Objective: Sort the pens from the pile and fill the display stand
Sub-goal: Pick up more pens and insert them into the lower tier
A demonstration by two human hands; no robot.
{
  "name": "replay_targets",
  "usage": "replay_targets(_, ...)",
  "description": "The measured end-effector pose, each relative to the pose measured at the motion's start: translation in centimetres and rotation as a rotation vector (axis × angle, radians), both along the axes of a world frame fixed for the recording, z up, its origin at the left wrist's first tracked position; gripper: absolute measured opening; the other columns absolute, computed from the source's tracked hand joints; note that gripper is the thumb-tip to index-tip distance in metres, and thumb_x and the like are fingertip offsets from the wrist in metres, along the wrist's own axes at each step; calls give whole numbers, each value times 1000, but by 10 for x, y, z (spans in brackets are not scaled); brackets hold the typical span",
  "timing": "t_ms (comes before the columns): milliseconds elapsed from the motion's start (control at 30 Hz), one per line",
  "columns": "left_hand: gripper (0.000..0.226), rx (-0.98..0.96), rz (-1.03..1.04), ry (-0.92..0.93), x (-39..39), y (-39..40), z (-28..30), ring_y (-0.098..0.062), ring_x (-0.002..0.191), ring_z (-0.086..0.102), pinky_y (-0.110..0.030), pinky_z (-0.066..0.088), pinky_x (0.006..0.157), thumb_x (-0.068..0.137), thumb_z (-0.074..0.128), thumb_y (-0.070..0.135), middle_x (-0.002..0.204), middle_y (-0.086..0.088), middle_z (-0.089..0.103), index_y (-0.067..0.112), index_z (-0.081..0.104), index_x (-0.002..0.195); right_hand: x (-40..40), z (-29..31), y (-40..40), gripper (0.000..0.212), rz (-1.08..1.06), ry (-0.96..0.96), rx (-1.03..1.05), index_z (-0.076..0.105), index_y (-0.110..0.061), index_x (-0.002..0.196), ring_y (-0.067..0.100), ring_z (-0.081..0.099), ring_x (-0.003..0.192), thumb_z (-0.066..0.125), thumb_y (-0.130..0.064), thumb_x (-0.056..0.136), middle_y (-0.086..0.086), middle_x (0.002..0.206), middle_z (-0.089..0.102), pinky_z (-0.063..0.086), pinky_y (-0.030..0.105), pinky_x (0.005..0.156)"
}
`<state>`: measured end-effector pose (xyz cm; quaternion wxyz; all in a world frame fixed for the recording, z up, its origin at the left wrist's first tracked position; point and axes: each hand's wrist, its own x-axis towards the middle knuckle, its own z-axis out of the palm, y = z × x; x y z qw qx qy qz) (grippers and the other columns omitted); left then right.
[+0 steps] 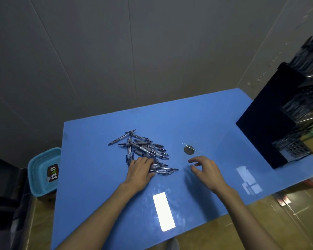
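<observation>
A pile of several dark pens [146,148] lies on the blue table [101,177], left of centre. My left hand [140,170] rests on the near end of the pile, fingers curled over a few pens that point right. My right hand [205,169] hovers just above the table to the right of the pile, fingers loosely bent and holding nothing. The black tiered display stand [278,123] stands at the table's right edge, its mesh tiers holding several pens.
A teal plastic basket [43,171] sits beside the table's left edge. A small round grey mark [188,149] shows on the table ahead of my right hand. A grey wall rises behind the table. Tiled floor lies below on the right.
</observation>
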<state>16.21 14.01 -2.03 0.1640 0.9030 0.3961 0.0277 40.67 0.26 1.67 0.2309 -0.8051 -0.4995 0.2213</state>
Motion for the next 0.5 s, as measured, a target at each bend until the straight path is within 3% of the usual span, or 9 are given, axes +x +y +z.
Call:
replay_targets(133,48,-16,-86,44,3,-1,-2,-17,121,48,-35,34,104,93,63,47,126,7,55,26,54,135,-2,-3,2,21,14,8,-9,70,-33,109,6,64,99,62,-25,92,-11,116,64,49,32,87)
replay_targets(333,24,-61,-178,213,5,-12,4,-23,105,47,-37,34,89,90,52,36,109,-1,49,17,51,105,-6,-5,8,22,51,7,-8,70,-31,111,5,64,98,61,-25,92,-11,119,64,48,28,87)
replay_targets(500,19,-2,-156,226,-6,-19,-3,-27,100,50,-39,40,93,100,41,28,111,-8,53,13,48,109,-7,-7,7,21,60,4,-16,70,-31,110,5,64,97,61,-24,92,-10,116,64,47,28,85)
